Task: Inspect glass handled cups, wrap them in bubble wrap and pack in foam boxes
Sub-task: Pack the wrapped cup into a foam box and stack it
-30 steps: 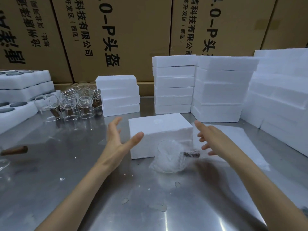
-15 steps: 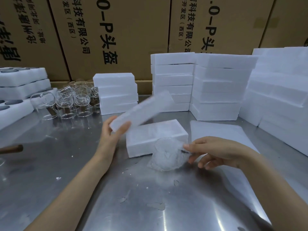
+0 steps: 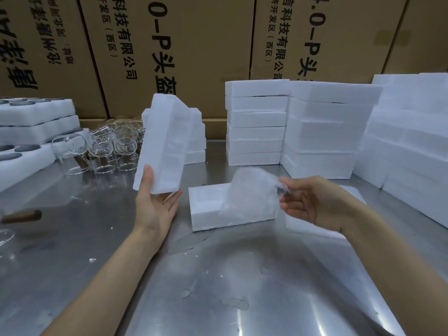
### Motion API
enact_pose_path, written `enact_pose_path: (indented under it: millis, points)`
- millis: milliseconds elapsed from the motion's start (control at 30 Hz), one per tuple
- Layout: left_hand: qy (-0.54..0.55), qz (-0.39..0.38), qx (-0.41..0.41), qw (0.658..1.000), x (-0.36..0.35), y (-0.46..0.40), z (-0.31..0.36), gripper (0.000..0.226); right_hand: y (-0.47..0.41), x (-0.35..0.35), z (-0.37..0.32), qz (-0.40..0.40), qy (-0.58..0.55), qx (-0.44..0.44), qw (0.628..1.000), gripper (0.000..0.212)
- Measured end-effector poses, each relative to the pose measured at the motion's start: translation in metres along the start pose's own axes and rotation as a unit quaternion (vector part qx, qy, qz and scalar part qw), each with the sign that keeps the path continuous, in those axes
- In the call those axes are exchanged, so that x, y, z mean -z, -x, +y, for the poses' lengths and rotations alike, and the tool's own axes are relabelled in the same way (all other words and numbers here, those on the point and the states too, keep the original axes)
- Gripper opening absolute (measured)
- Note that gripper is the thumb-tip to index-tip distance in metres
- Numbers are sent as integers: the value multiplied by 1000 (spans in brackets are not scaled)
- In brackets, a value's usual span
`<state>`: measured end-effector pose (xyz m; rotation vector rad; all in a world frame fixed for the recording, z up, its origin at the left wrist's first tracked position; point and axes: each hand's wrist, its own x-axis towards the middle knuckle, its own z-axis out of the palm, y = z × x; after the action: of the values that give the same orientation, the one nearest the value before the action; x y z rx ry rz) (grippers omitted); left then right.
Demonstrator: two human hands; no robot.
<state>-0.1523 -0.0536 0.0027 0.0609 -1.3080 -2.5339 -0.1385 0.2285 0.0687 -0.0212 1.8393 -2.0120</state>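
Head view, at the steel counter: a person works with both bare hands raised above it.
Left hand: thumb on one face and fingers curled under the lower end of a foam lid, gripping it nearly upright, clear of the counter.
Right hand: fingertips pinching the bubble-wrapped cup at its right side, where a dark handle shows through the wrap.
Bubble-wrapped cup: held just above the open foam box; whether the two touch cannot be told.
Foam box: lying flat on the counter, between the two hands.
Unwrapped glass cups: clustered at the left rear of the counter, some with brown handles.
Foam stacks: piled at the rear and right.
Foam trays: stacked at far left, with dark round hollows.
Backdrop: cardboard cartons printed with black characters.
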Motion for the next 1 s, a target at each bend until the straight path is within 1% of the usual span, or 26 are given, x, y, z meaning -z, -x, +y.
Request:
enact_pose_path:
  millis: [100, 233, 433, 533, 633, 700, 833, 1000]
  points:
    - [-4, -5, 0, 1000, 0, 0, 0, 59, -21, -15, -16, 40, 57, 21, 997, 16]
    - [-28, -12, -12, 999, 0, 1, -2, 57, -52, -40, -29, 64, 145, -3, 987, 15]
    - [-59, -29, -26, 998, -3, 5, -1, 46, -76, -59, -26, 60, 224, -53, 971, 14]
    - [-64, -32, -30, 997, -4, 7, -1, 47, -76, -57, -25, 47, 258, -75, 962, 15]
    - [-65, -30, -30, 997, -6, 8, 0, 51, -75, -57, -25, 45, 295, -78, 951, 19]
    - [-67, -28, -33, 997, -7, 9, 0, 50, -75, -60, -25, 52, 345, -74, 934, 20]
    - [-75, -27, -38, 996, -7, 10, 0, 48, -75, -64, -20, 63, 454, -62, 887, 24]
    - [-86, -26, -46, 995, -8, 9, -1, 47, -79, -64, -15, 76, 514, -28, 854, 34]
